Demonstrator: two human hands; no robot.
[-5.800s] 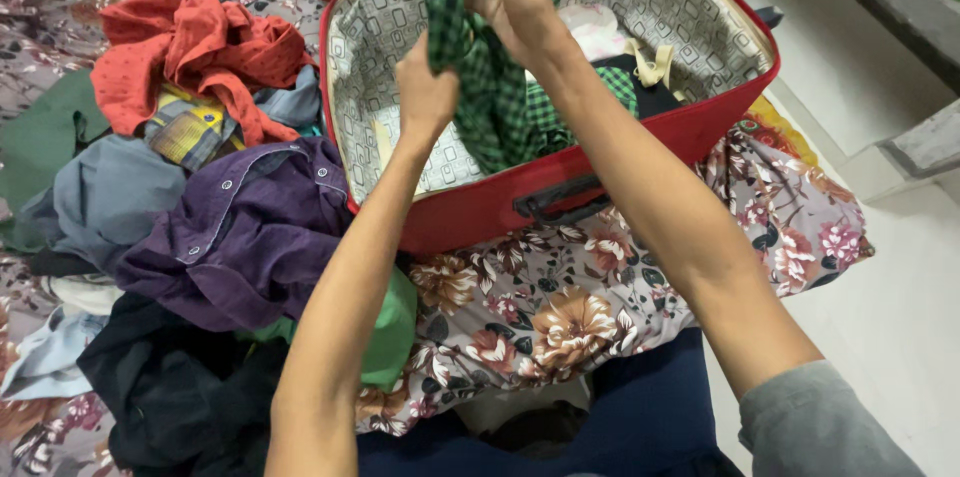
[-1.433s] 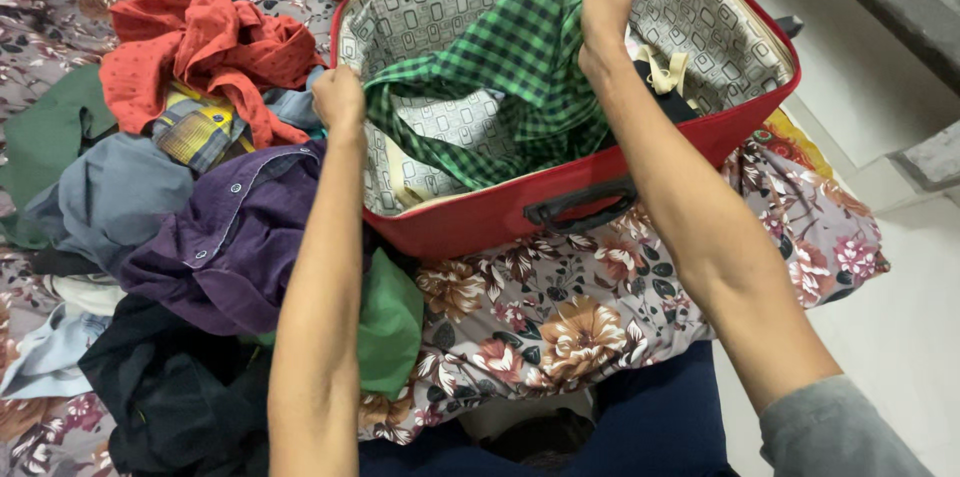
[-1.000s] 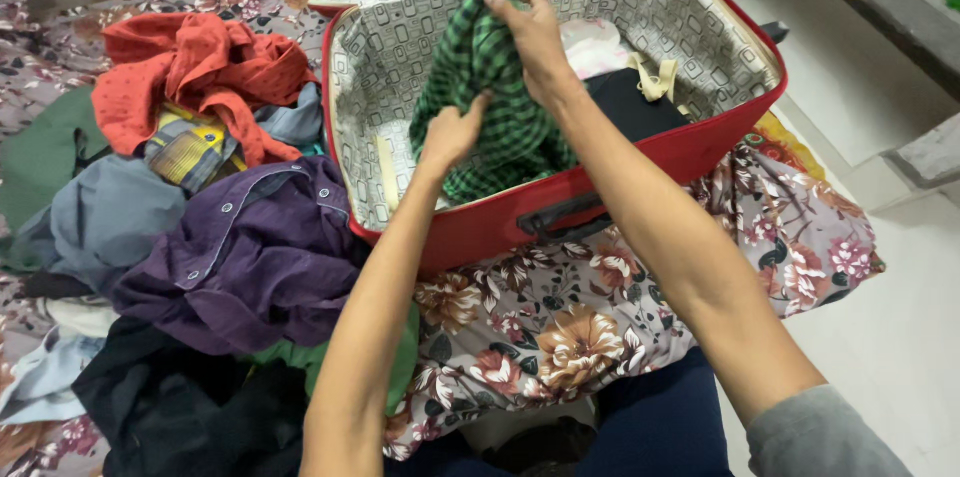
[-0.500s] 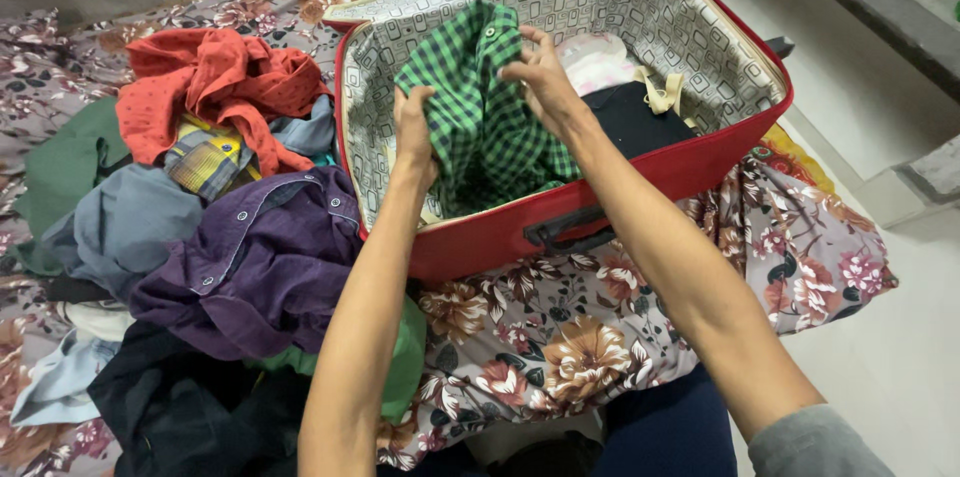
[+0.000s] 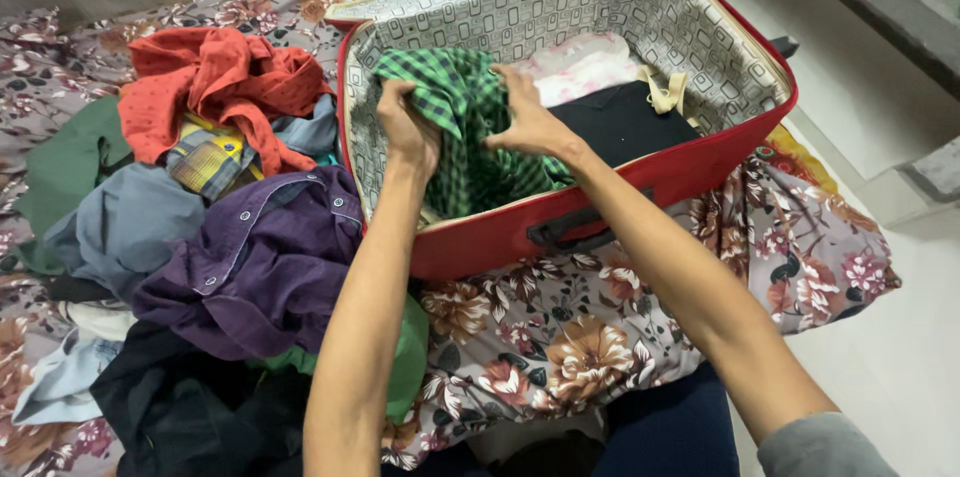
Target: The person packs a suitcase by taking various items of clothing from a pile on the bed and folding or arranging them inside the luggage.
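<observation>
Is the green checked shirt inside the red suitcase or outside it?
Inside. The green checked shirt lies bunched in the open red suitcase, and both the left hand and right hand press on it.

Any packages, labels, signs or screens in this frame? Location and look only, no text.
None visible: no packages, labels, signs or screens.
Only container: open red suitcase with a grey patterned lining, on a floral sheet.
Both hands, left hand and right hand, press a green checked shirt into it.
</observation>
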